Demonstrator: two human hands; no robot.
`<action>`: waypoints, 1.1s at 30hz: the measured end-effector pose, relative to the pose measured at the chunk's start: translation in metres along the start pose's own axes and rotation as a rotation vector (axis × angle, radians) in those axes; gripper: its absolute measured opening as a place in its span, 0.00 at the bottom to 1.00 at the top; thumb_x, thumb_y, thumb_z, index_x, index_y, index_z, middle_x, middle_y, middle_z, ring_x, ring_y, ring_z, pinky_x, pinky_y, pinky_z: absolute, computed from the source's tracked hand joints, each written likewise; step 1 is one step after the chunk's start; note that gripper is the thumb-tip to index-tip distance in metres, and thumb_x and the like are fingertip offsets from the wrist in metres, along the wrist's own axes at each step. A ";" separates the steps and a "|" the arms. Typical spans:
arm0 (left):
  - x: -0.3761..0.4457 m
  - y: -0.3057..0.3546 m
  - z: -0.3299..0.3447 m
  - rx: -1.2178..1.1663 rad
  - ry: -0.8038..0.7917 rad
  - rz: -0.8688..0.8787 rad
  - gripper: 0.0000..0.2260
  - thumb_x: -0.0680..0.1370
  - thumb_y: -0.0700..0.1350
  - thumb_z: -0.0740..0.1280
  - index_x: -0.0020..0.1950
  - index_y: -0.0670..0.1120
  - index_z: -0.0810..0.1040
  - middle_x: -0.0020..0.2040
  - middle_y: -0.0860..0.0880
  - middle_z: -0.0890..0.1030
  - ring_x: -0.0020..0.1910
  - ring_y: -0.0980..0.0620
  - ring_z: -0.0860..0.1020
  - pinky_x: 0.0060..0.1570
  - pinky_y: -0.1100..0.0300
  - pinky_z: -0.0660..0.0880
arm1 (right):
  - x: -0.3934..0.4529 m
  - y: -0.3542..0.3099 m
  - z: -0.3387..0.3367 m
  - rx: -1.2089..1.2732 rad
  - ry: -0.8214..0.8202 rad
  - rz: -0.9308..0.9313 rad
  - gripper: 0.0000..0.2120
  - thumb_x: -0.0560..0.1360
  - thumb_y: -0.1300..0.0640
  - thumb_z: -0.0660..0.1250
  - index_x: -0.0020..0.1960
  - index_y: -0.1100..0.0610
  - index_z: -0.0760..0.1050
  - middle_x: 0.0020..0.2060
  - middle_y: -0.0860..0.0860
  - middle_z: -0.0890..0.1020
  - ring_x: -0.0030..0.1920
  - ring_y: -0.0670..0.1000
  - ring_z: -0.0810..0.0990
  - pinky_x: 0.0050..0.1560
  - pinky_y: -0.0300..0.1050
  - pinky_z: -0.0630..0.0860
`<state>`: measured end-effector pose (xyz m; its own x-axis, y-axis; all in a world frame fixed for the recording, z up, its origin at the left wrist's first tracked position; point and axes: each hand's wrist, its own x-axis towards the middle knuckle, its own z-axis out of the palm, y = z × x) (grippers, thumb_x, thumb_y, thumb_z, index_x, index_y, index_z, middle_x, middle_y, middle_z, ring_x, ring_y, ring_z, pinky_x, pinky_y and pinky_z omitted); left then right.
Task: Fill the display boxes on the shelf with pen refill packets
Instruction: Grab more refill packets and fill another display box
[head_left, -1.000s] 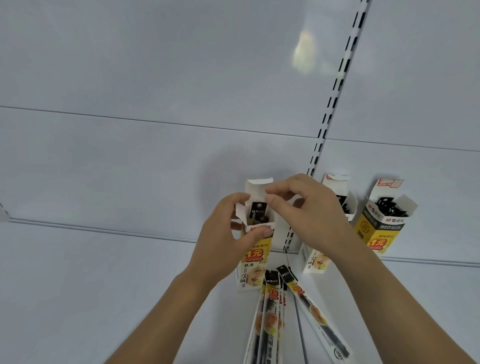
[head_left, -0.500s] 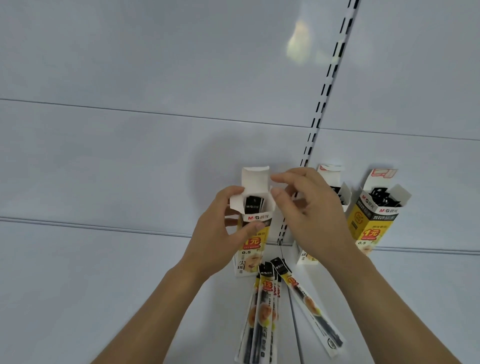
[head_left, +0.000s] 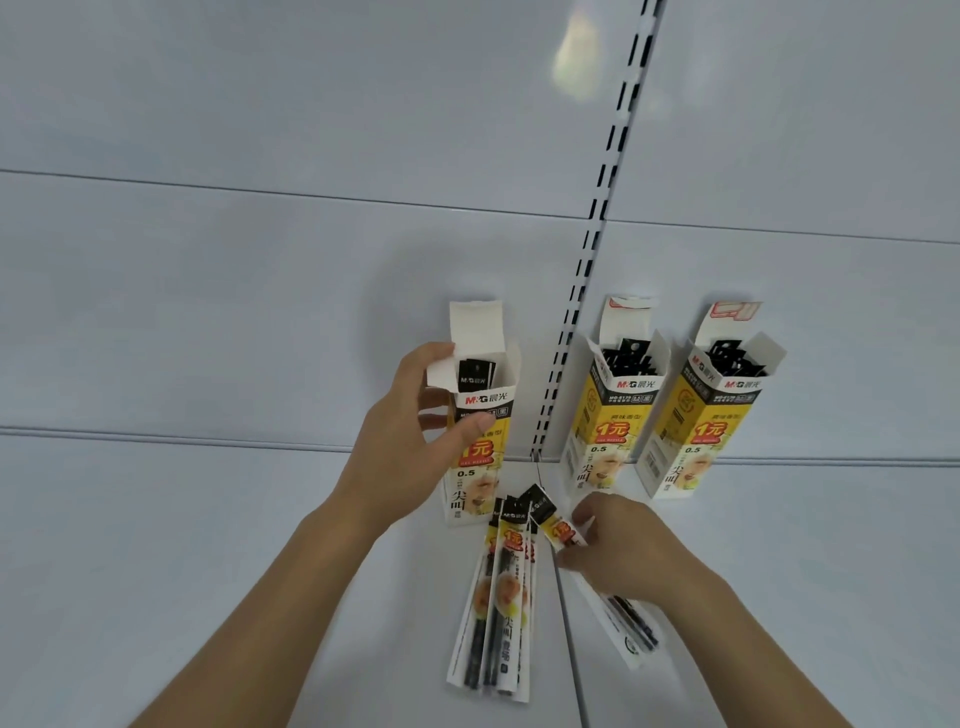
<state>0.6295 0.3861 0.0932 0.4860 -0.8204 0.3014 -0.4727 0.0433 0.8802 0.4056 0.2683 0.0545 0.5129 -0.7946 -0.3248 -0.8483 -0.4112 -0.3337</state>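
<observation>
Right hand (head_left: 618, 545) has dropped from the box top and now pinches a slim glossy refill packet (head_left: 563, 530) lying on the white shelf (head_left: 208, 571), so another load looks imminent. Left hand (head_left: 410, 441) still grips the open cardboard display box (head_left: 480, 415), one packet inside. Loose packets (head_left: 501, 597) wait beside; two full boxes (head_left: 670, 410) stand right.

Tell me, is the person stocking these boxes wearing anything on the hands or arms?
Nothing shows. The left hand and right hand are bare: no gloves, and no rings visible on the fingers. Both forearms are uncovered right down to the bottom edge of the picture, with no sleeve, watch or bracelet in sight. Anything worn higher up lies outside the view.
</observation>
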 end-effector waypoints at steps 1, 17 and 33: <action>0.000 0.000 0.000 0.003 -0.001 -0.002 0.30 0.74 0.60 0.74 0.73 0.64 0.65 0.59 0.63 0.83 0.57 0.63 0.81 0.57 0.63 0.79 | 0.002 0.001 0.000 0.016 -0.005 -0.001 0.18 0.74 0.47 0.75 0.55 0.60 0.81 0.42 0.52 0.84 0.44 0.53 0.83 0.42 0.45 0.76; -0.001 0.005 -0.003 -0.012 -0.003 -0.034 0.29 0.78 0.51 0.77 0.72 0.65 0.65 0.60 0.60 0.84 0.59 0.58 0.82 0.59 0.52 0.82 | -0.001 -0.011 0.006 0.022 0.030 0.004 0.14 0.73 0.51 0.77 0.51 0.52 0.74 0.42 0.46 0.77 0.46 0.50 0.79 0.37 0.40 0.71; -0.003 0.011 -0.005 -0.016 -0.037 -0.054 0.29 0.78 0.52 0.77 0.72 0.67 0.65 0.58 0.57 0.85 0.56 0.60 0.83 0.57 0.58 0.82 | -0.074 -0.093 -0.126 0.982 0.650 -0.508 0.02 0.77 0.55 0.76 0.45 0.51 0.85 0.35 0.50 0.87 0.36 0.47 0.85 0.37 0.39 0.81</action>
<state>0.6265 0.3918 0.1033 0.4825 -0.8425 0.2398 -0.4347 0.0074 0.9006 0.4298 0.3090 0.2210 0.3551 -0.8316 0.4271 0.0177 -0.4508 -0.8924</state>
